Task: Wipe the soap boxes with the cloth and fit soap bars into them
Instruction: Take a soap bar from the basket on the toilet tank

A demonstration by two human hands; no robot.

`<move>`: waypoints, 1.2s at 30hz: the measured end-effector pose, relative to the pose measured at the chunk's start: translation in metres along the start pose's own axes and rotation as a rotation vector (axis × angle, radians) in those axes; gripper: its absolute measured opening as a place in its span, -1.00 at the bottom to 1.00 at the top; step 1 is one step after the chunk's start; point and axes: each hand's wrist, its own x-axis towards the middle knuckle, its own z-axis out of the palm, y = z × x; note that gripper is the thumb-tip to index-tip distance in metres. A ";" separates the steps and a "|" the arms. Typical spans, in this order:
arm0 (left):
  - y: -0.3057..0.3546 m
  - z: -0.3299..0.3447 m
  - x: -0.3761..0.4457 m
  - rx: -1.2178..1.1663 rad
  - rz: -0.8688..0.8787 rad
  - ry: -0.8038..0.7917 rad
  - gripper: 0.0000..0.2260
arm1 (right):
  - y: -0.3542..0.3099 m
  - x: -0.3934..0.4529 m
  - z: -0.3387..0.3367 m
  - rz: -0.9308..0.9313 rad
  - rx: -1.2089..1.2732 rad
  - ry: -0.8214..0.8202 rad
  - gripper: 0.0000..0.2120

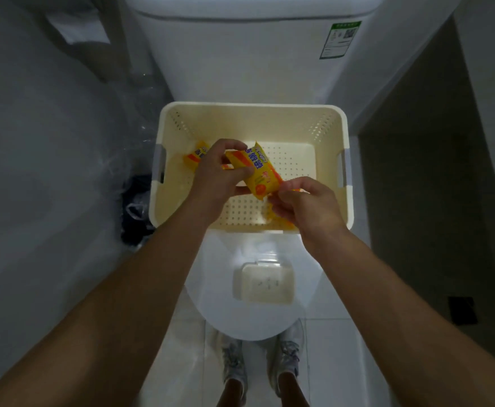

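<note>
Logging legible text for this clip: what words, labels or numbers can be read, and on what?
Soap packet held by both hands: blue and white print, too blurred to read.
Second packet in the basket: print unreadable.
Green-edged label on the toilet tank: a QR code and small lines, too small to read.
Soap box: faint marks, not legible.
</note>
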 end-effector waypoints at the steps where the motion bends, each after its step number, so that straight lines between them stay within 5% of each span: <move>1: 0.002 -0.007 -0.005 0.010 0.003 -0.012 -0.63 | 0.001 -0.004 0.001 0.022 -0.005 -0.022 -0.85; 5: 0.006 -0.028 -0.022 0.055 -0.014 -0.136 -0.60 | -0.001 -0.010 0.006 0.083 -0.087 -0.039 -0.91; 9: 0.010 -0.034 -0.033 0.128 -0.060 -0.282 -0.59 | -0.008 -0.019 0.013 0.034 -0.163 -0.072 -0.63; 13: 0.014 -0.032 -0.040 0.188 -0.060 -0.327 -0.61 | -0.009 -0.030 0.013 -0.016 -0.193 -0.107 -0.67; 23: 0.002 -0.027 -0.074 0.127 -0.020 -0.202 -0.64 | 0.005 -0.039 -0.009 0.055 0.206 -0.028 -0.66; 28: -0.014 -0.012 -0.096 0.115 0.023 -0.035 -0.63 | 0.018 -0.050 -0.025 0.124 0.316 -0.102 -0.87; 36: -0.048 -0.009 -0.141 0.128 -0.048 0.089 -0.75 | 0.061 -0.081 -0.056 0.039 -0.062 -0.026 -0.78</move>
